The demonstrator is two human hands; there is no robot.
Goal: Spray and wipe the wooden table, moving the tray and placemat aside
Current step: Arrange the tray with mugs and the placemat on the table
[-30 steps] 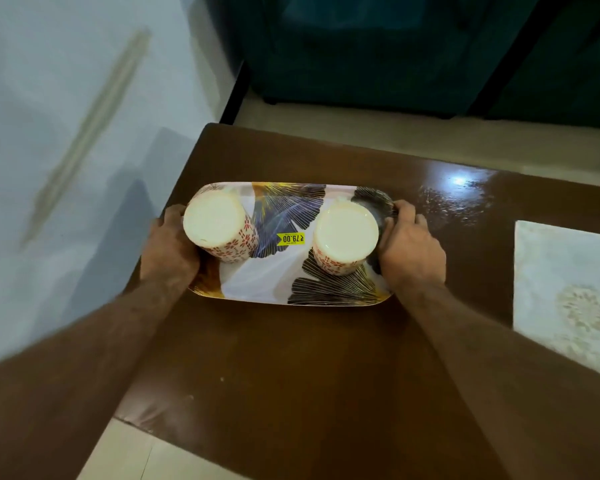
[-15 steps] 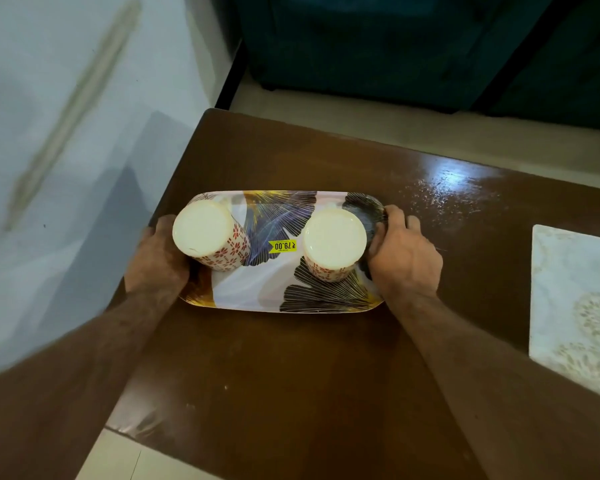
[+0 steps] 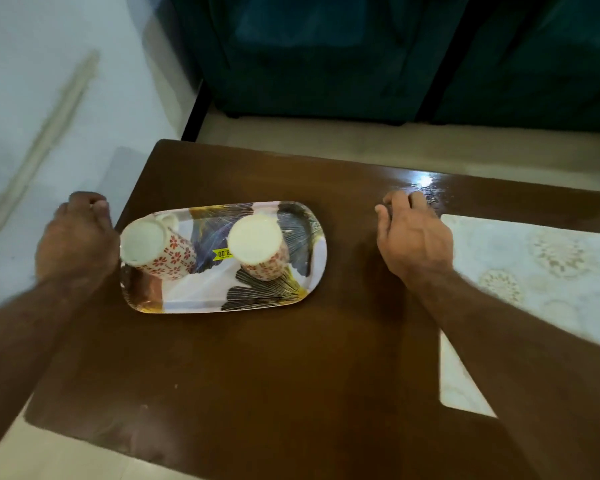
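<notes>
Both hands empty | left hand (image 3: 78,239) fingers loosely curled | right hand (image 3: 413,239) fingers relaxed | tray (image 3: 194,299) untouched

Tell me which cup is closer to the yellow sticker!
The right-hand cup, in the middle of the tray; the yellow price sticker sits right at its side. The other cup stands at the tray's left end, farther off.

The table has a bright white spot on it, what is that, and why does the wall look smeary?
Head view: the white spot is glare, light bouncing off the shiny wooden table near the far edge, just beyond the right hand. Head view: the wall streak and the left hand look smeared from motion blur. The tray is sharper.
</notes>
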